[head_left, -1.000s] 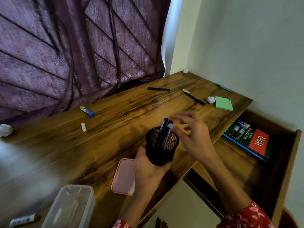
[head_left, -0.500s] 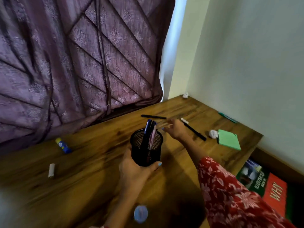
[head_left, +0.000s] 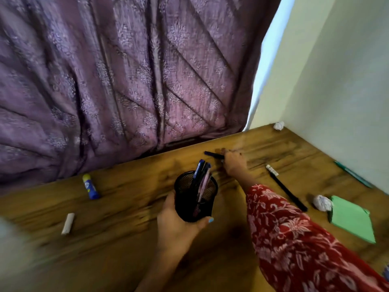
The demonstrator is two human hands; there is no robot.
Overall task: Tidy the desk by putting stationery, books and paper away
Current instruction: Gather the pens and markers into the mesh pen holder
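Gripping mesh cup [head_left: 194, 202], left hand [head_left: 176, 226]; right hand [head_left: 234, 163] on black pen [head_left: 213, 154]

Left hand [head_left: 179, 226] around black mesh pen holder [head_left: 194, 200] — right hand [head_left: 234, 163] on dark pen [head_left: 213, 154] near purple curtain [head_left: 126, 81].

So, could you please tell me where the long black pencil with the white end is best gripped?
Grip the long black pencil at mid-shaft, from above, pinching across its width: it lies flat on the wooden desk, bare surface on both sides, clear of the crumpled paper ball.

Black wire-mesh pen holder [head_left: 194, 200], grainy wooden desk [head_left: 126, 209], patterned cloth curtain [head_left: 126, 81]
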